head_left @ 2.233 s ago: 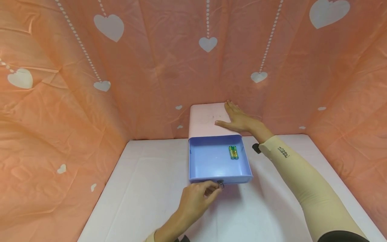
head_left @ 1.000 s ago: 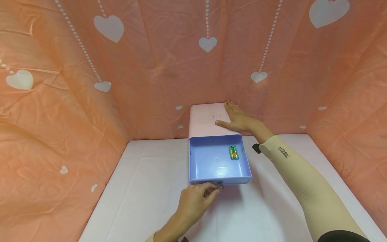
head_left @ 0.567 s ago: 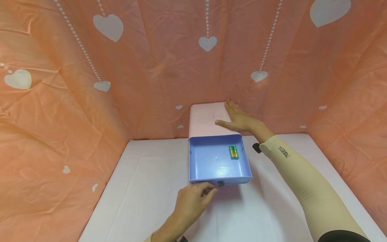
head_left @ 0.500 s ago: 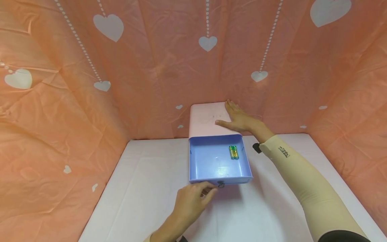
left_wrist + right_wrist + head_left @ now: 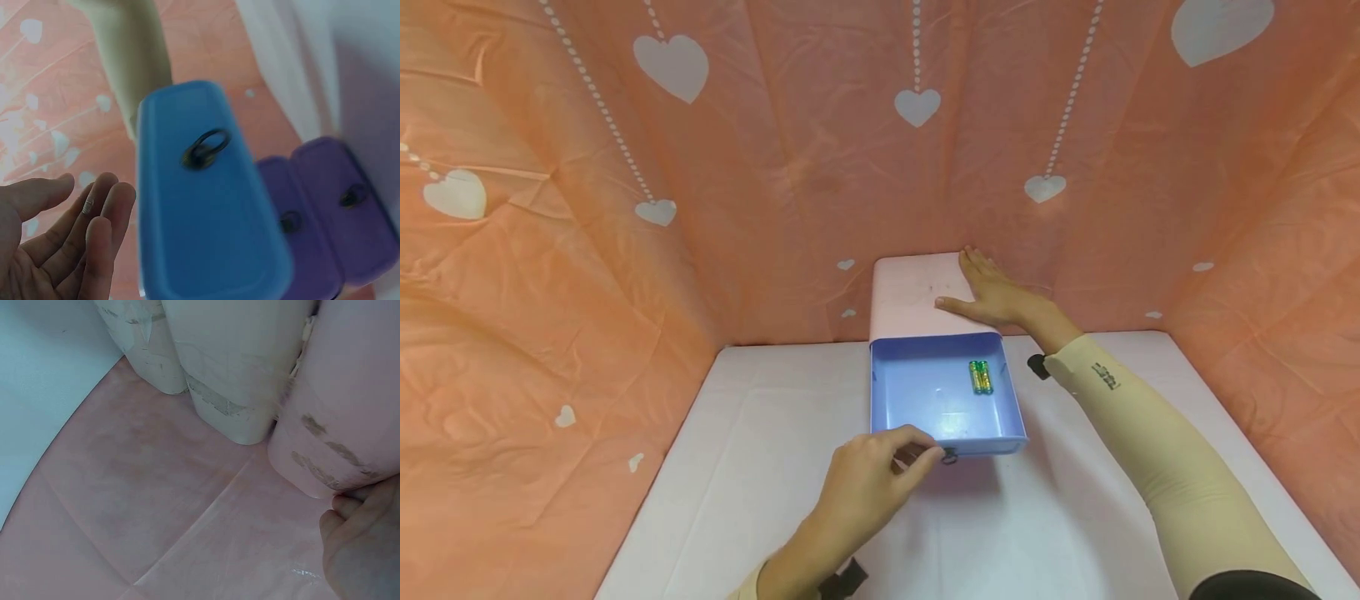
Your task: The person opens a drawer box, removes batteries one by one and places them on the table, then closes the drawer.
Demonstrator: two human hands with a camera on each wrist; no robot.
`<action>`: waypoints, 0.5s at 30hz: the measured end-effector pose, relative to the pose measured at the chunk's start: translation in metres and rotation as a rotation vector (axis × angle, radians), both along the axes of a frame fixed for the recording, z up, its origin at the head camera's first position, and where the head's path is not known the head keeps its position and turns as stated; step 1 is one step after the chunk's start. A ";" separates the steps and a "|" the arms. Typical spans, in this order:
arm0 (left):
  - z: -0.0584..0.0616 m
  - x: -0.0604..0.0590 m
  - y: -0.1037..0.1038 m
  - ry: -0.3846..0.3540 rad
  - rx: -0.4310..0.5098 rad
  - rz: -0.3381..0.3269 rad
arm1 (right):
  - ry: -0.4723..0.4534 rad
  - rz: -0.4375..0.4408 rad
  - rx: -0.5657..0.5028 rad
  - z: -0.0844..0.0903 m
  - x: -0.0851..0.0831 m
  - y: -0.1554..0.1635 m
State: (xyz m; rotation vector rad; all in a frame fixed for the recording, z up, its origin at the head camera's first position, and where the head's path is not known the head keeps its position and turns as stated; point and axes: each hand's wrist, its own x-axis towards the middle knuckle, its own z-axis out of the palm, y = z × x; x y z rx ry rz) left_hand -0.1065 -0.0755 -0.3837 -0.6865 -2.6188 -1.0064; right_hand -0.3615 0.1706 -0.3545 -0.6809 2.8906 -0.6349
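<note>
A blue drawer (image 5: 921,404) stands pulled out from the top of a pink drawer cabinet (image 5: 910,292). Two green and gold batteries (image 5: 981,377) lie side by side in its right half. Just left of the ring pull (image 5: 209,147) on the drawer's front is my left hand (image 5: 868,483). The left wrist view shows this hand (image 5: 69,250) with loosely bent fingers, apart from the ring and holding nothing. My right hand (image 5: 988,292) rests with spread fingers on the cabinet's top right side; in the right wrist view its fingers touch the pink casing (image 5: 356,394).
Below the blue drawer, two purple drawers (image 5: 344,212) with ring pulls are pushed in. The cabinet stands on a white table (image 5: 790,433) against an orange cloth backdrop (image 5: 820,167) with white hearts. Pale lower casings (image 5: 231,381) show in the right wrist view.
My left hand has let go of the ring pull and shifted slightly up and left. The right hand, the drawer and the batteries have stayed in place.
</note>
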 end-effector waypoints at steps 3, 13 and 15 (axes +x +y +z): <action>0.010 -0.005 0.001 0.037 0.013 0.001 | 0.006 0.008 -0.002 0.000 0.000 0.001; 0.026 -0.030 0.014 -0.001 -0.004 0.014 | 0.003 0.006 -0.006 0.002 0.001 0.001; 0.026 -0.036 0.018 -0.016 -0.012 0.021 | 0.005 0.005 -0.005 0.001 0.000 0.001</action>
